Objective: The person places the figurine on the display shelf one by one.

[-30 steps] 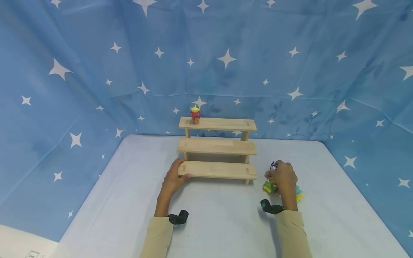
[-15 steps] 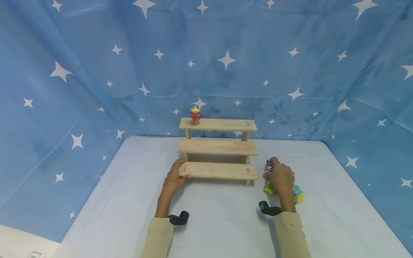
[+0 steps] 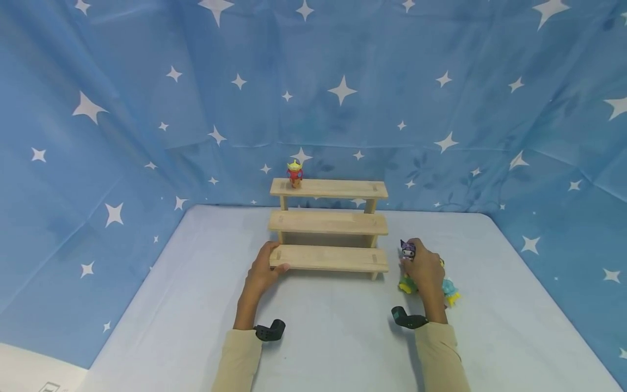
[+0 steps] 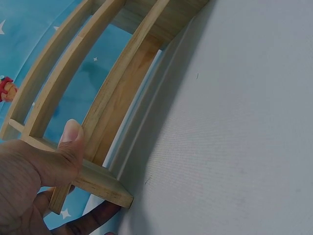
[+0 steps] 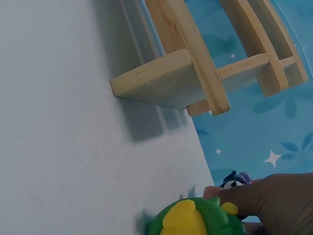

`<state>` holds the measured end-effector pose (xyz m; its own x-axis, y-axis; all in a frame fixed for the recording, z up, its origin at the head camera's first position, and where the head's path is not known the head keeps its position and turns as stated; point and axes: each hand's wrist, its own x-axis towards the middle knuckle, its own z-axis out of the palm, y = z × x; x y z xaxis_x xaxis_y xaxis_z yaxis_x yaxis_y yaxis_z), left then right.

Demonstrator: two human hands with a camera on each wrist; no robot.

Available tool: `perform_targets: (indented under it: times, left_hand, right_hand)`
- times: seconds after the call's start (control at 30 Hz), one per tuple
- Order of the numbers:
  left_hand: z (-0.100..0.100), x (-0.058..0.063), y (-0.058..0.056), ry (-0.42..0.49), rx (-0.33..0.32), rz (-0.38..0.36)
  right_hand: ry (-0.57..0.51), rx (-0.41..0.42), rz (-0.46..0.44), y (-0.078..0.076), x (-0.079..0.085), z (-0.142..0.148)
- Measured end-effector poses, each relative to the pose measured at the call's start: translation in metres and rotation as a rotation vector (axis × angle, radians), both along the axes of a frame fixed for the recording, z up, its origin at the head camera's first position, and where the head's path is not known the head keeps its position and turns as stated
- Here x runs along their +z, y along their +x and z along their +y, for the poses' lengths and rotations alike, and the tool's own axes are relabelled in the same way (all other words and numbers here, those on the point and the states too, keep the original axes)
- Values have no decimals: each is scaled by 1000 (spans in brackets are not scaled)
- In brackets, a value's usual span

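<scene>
A three-step wooden display stand stands on the white table. My left hand grips the left end of its lowest step, thumb along the front edge and the other fingers lower down around the end. To the right of the stand, my right hand pinches a small figurine with a dark purple eared hood and white face; its lower part is hidden by the fingers. Below that hand lie a green-and-yellow toy figure and a turquoise-and-yellow one, both partly covered by the hand or wrist.
A red figurine with a yellow-green head stands on the left of the top step. Blue star-patterned cloth hangs behind and at both sides. White table surface lies in front of the stand.
My right hand has shifted slightly left with the purple-hooded figurine, which now shows more clearly past the fingers. My left hand has stayed on the stand.
</scene>
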<state>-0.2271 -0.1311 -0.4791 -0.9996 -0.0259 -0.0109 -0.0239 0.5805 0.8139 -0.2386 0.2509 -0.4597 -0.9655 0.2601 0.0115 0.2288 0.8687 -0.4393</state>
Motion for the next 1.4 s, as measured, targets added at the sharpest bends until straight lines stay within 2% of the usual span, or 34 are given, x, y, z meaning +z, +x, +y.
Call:
perform_targets:
  times: [0.17,0.5,0.63,0.8,1.03,1.2,1.33,1.4]
  left_hand:
    - [1,0,0,-1,-1,-20]
    - [-1,0,-3,2,-3,-7]
    - [-1,0,-3,3,-8,1]
    - [0,0,-2,-3,-3,-7]
    - [0,-2,1,3,1,11]
    - [0,-2,0,3,2,15]
    - [1,-2,0,7,7,8]
    - [1,-2,0,11,10,6]
  right_hand:
    - [-60,-37,69,2,-2,3]
    - [-236,-61,404,-1,17,0]
    - [-323,-42,470,-1,24,-4]
    - [-415,-40,464,1,28,-7]
    - [-502,-44,359,1,29,-9]
    - [-684,10,314,1,30,-9]
    - [-828,43,326,-2,27,-10]
    - [-858,56,329,-3,25,-11]
